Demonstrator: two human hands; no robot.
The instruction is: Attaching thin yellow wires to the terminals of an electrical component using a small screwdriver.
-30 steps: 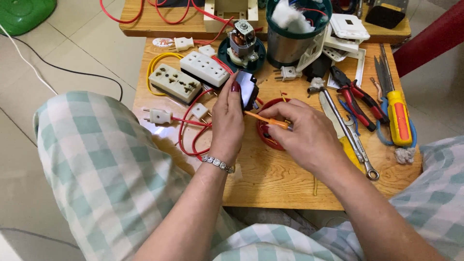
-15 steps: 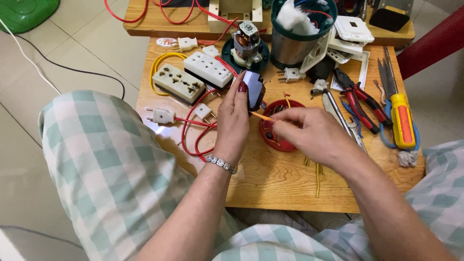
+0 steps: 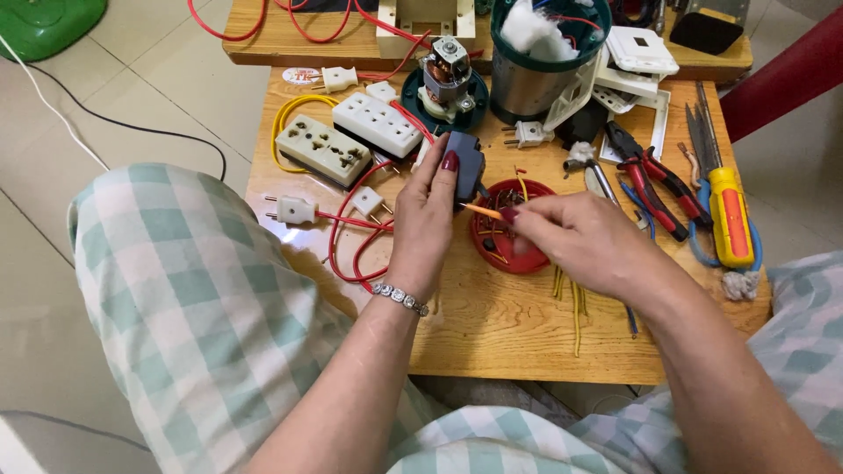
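Note:
My left hand (image 3: 425, 224) grips a small dark blue-grey plug-like block (image 3: 464, 167), holding it upright above the wooden table (image 3: 492, 325). My right hand (image 3: 580, 241) pinches a thin orange wire piece (image 3: 481, 211) whose tip points at the block's lower side. Under both hands lies a red round lid (image 3: 518, 259) with small parts in it. Red wire (image 3: 351, 246) loops beneath my left wrist.
Two white socket strips (image 3: 351, 136), white plugs (image 3: 294, 211), a small motor (image 3: 445, 70) and a green-rimmed metal can (image 3: 540, 61) stand at the back. Pliers (image 3: 654, 175), a yellow-orange screwdriver (image 3: 729, 215) and files lie right. Loose yellow wire bits (image 3: 571, 298) lie near the front edge.
Both hands kept their grips and stayed over the red lid. The orange wire's tip has come closer to the dark block. The view shifted slightly.

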